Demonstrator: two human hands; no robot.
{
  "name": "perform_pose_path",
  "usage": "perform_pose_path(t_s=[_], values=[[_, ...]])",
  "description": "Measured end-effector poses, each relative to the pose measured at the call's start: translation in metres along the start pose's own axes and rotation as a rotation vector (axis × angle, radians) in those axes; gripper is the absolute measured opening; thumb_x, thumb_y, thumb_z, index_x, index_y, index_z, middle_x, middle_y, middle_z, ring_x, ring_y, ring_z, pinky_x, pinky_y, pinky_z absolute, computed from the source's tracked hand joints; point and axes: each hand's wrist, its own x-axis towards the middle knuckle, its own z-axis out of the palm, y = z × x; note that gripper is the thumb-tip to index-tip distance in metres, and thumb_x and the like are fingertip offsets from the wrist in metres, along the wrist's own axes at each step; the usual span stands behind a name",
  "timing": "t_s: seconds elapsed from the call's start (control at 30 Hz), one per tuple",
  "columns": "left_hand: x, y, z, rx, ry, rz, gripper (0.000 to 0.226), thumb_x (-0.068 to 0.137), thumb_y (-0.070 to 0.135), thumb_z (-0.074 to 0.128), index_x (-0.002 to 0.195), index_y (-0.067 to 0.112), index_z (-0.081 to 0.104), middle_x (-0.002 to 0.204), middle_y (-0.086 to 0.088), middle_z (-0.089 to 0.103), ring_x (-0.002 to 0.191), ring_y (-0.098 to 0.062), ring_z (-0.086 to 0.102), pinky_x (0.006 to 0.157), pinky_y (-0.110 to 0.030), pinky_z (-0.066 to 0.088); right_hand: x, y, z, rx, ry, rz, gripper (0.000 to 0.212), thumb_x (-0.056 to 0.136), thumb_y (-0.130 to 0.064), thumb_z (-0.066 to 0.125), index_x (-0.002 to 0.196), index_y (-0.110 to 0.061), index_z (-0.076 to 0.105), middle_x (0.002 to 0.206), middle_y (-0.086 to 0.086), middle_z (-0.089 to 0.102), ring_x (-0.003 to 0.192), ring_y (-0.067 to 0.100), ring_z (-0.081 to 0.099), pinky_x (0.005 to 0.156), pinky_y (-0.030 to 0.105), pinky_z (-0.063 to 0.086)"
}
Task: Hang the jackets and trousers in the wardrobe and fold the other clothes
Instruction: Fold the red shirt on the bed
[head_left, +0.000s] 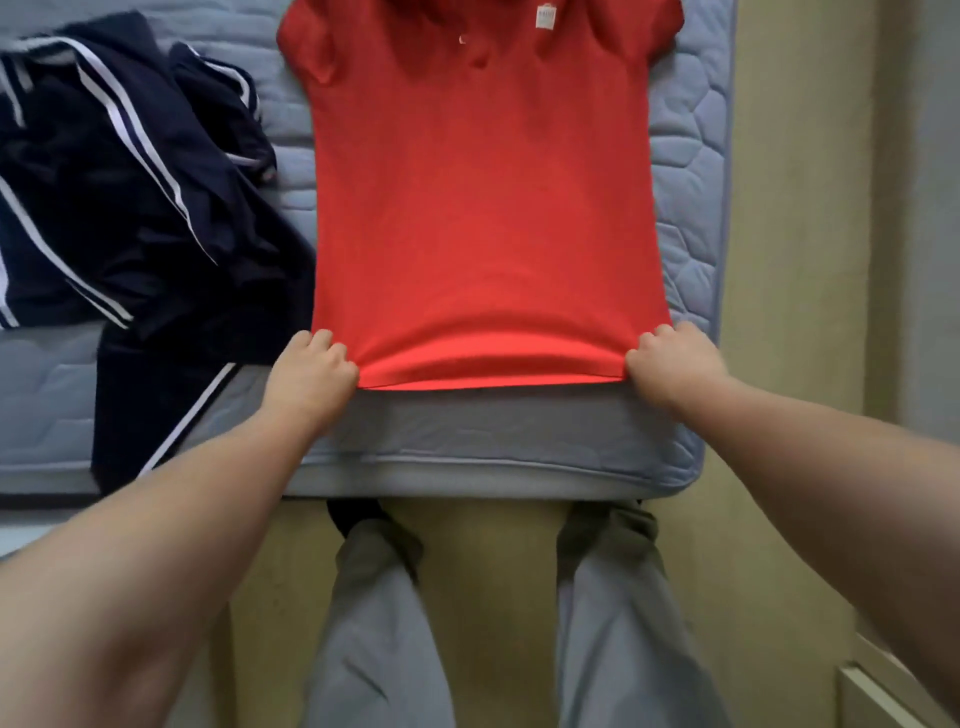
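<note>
Both hands, left hand (311, 371), right hand (670, 364), pinching red shirt (483, 208) hem corners

Blocked on the left half of the mattress (691, 156) by heaped navy striped garments (130, 208), draped over the near edge. Covered down the middle by the red shirt (483, 208). Left bare along the right edge and near-right corner.

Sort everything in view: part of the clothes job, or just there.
Job: red shirt, hem gripped by left hand and right hand; navy striped clothes heaped beside it.
Just there: mattress, beige floor, grey trousers being worn.
</note>
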Motion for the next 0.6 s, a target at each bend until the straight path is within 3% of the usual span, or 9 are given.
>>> perform_pose_path(t_s=[0.1,0.23,0.4,0.5,0.6], values=[[-0.009,0.018,0.012,-0.018,-0.128,0.038,0.026,0.093,0.009,0.047,0.114,0.016,0.060,0.107,-0.004,0.062,0.099,-0.027,0.066,0.075,-0.036,0.043,-0.007,-0.013,0.014,0.012,-0.099,-0.028,0.036,0.099,-0.017,0.041,0.121,-0.022,0.069,0.121,0.002,0.068,0.113,0.026,0.063,0.089,0.033,0.044],[-0.025,0.037,0.029,-0.030,-0.170,0.119,0.049,0.084,-0.002,0.035,0.130,0.015,0.040,0.101,-0.005,0.054,0.078,-0.028,0.070,0.054,-0.036,0.038,-0.021,-0.031,0.030,-0.006,-0.175,-0.071,0.035,0.097,-0.015,0.043,0.116,-0.023,0.071,0.119,-0.001,0.071,0.110,0.026,0.066,0.084,0.032,0.039],[-0.034,0.047,0.047,0.052,-0.232,0.259,0.069,0.094,-0.001,0.041,0.154,0.024,0.015,0.102,-0.004,0.050,0.069,-0.025,0.067,0.052,-0.036,0.041,-0.027,-0.047,0.039,-0.036,-0.223,-0.095,0.036,0.096,-0.012,0.042,0.111,-0.026,0.072,0.116,-0.005,0.071,0.106,0.025,0.068,0.078,0.034,0.037],[-0.038,0.050,0.053,0.035,-0.271,0.287,0.085,0.096,0.000,0.035,0.158,0.035,-0.012,0.094,-0.004,0.039,0.054,-0.022,0.052,0.047,-0.036,0.037,-0.033,-0.058,0.041,-0.050,-0.248,-0.120,0.035,0.095,-0.012,0.044,0.110,-0.026,0.072,0.114,-0.006,0.071,0.105,0.024,0.069,0.084,0.037,0.046],[-0.047,0.052,0.059,0.005,-0.286,0.326,0.097,0.095,-0.004,0.032,0.146,0.041,-0.037,0.091,-0.004,0.035,0.047,-0.020,0.037,0.044,-0.037,0.034,-0.041,-0.068,0.052,-0.019,-0.292,-0.126,0.034,0.095,-0.012,0.044,0.112,-0.024,0.071,0.116,-0.005,0.071,0.106,0.023,0.069,0.088,0.037,0.048]])
